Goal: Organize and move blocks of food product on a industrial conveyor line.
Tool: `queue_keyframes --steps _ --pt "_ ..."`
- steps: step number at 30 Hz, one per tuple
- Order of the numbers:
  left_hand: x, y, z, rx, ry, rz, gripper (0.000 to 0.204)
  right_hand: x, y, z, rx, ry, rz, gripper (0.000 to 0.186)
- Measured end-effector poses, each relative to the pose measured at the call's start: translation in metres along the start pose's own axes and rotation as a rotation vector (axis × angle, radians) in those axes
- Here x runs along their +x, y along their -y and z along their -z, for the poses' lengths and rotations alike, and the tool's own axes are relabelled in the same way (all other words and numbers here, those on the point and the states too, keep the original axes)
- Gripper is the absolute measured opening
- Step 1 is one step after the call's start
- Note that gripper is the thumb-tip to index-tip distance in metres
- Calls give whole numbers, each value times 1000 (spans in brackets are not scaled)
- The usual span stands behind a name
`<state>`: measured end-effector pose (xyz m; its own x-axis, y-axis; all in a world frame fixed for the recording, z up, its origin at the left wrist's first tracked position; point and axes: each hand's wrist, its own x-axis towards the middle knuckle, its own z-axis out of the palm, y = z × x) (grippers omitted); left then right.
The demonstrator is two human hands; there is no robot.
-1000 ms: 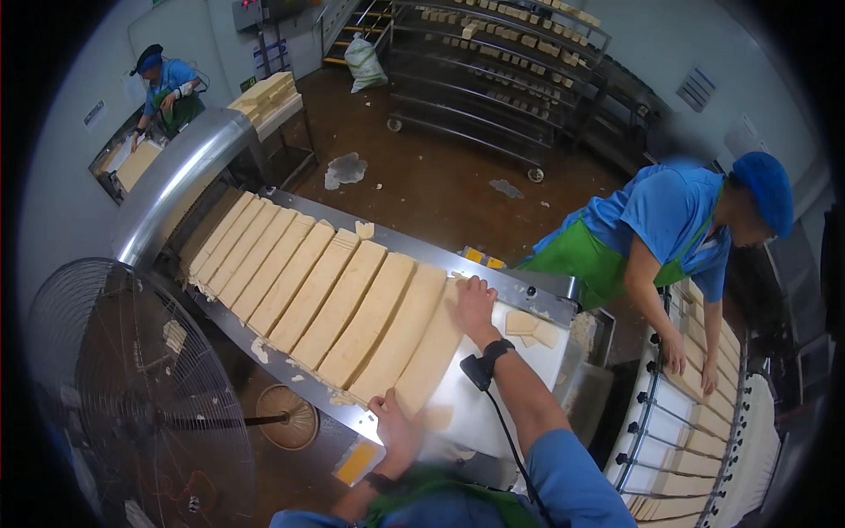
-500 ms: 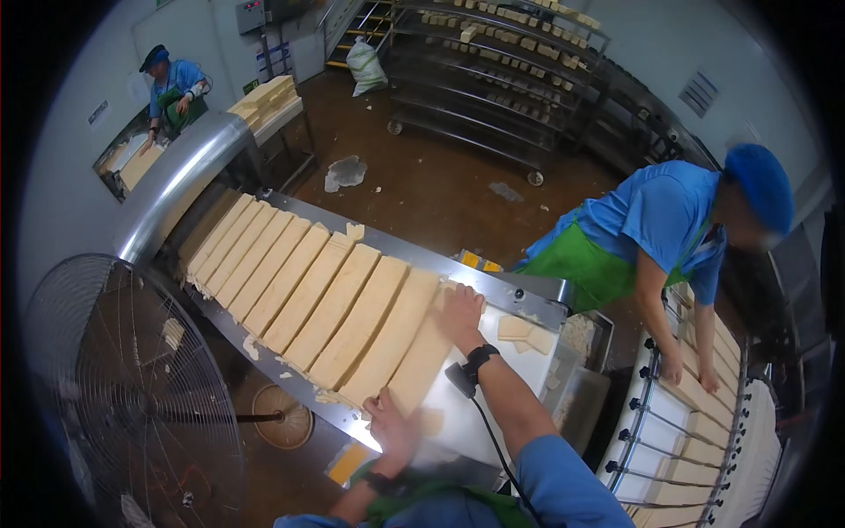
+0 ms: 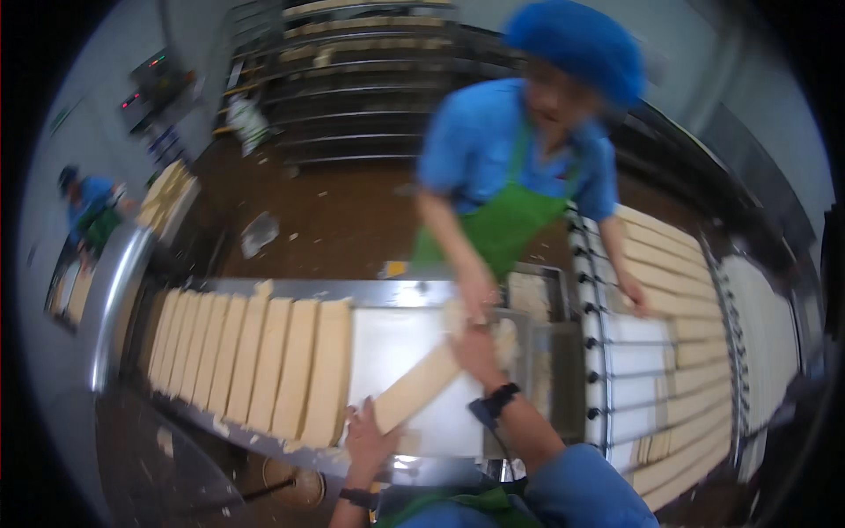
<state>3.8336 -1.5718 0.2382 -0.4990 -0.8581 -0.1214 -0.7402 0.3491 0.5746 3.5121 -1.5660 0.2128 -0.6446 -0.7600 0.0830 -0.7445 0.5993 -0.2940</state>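
A long, pale yellow dough-like strip lies slantwise over the white surface at the right end of the conveyor. My left hand grips its near end, fingers along the left side. My right hand holds the far end, wearing a dark wristband. A co-worker's hand is right by that far end, close to my right fingers; blur hides whether they touch it. To the left, a row of similar strips lies side by side across the conveyor.
The co-worker in a blue cap and green apron stands across the conveyor. Right of me is a second line with rods, knobs and more strips. A metal tray of scraps sits between. A fan stands left; racks are behind.
The end strip has come away from the row and swung rightward in my hands. The co-worker has turned from the second line and reached toward it. My view has turned right.
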Motion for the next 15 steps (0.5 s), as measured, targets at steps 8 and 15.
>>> queue_keyframes --steps 8,15 --pt "-15 -45 -33 28 -122 8 80 -54 -14 0 152 -130 -17 52" --pt "0 -167 -107 -150 -306 -391 70 -116 -150 143 324 -736 -174 52"
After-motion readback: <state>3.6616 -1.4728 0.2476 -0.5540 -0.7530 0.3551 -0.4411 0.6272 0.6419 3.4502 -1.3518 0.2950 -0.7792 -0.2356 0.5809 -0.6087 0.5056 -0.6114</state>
